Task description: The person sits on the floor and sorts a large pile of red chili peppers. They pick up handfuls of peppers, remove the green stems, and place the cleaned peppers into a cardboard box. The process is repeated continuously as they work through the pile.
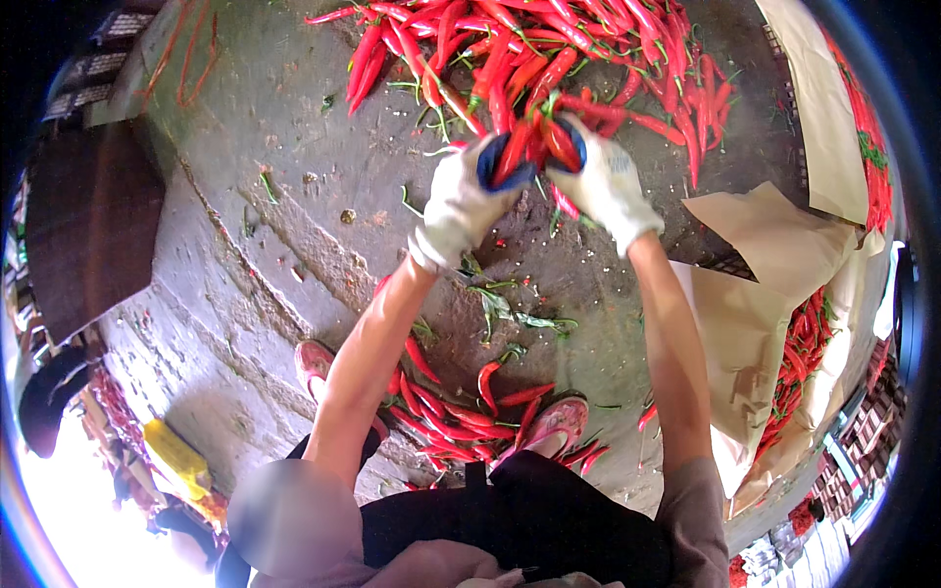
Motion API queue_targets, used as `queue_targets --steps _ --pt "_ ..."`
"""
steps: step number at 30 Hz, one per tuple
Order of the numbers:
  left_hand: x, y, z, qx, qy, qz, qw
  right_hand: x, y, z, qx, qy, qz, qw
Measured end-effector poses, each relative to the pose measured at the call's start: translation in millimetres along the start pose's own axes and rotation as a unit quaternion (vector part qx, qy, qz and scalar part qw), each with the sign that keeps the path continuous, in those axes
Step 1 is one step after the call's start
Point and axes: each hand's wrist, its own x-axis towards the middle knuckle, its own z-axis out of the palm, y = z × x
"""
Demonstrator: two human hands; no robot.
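Note:
Both my hands wear white knit work gloves with dark blue coated palms. My left hand is curled around red chili peppers, whose tips point down towards its palm. Close beside it, my right hand grips another red chili pepper with a green stem. The two hands nearly meet at the near edge of a large heap of red chili peppers on the concrete floor. The fingers are partly hidden by the peppers and slightly blurred.
Loose chilies lie on the floor between my feet, near a pink shoe. Wilted leaves are scattered below my hands. At right, brown paper lines a container of chilies. A dark board stands at left.

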Motion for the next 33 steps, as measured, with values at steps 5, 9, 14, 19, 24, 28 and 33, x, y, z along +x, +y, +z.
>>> queue_targets --steps 5,9,14,19,24,28,33 --pt "-91.3 -7.3 -14.9 0.130 -0.117 0.082 0.981 -75.2 28.3 10.6 0.248 -0.079 -0.006 0.965" --pt "-87.8 9.3 -41.7 0.136 -0.334 0.186 0.914 -108.3 36.6 -17.7 0.622 -0.144 0.162 0.752" --pt "-26.5 -10.6 -44.9 0.178 0.048 0.216 0.959 -91.2 30.5 -30.7 0.430 0.050 0.132 0.892" --pt "26.5 -27.4 -22.3 0.325 0.084 0.033 0.941 -41.7 -43.2 -6.1 -0.123 0.089 -0.050 0.987" --pt "16.7 -37.4 -16.6 0.362 0.095 0.002 0.927 -49.6 -47.9 21.4 -0.246 -0.107 -0.043 0.962" --pt "-9.0 -36.9 -45.8 0.337 0.015 -0.064 0.939 -95.3 -29.9 -18.7 0.070 -0.123 0.035 0.989" --pt "-38.7 -26.6 -46.5 0.366 0.016 -0.073 0.927 -71.3 -5.6 -39.4 0.562 -0.084 0.136 0.811"
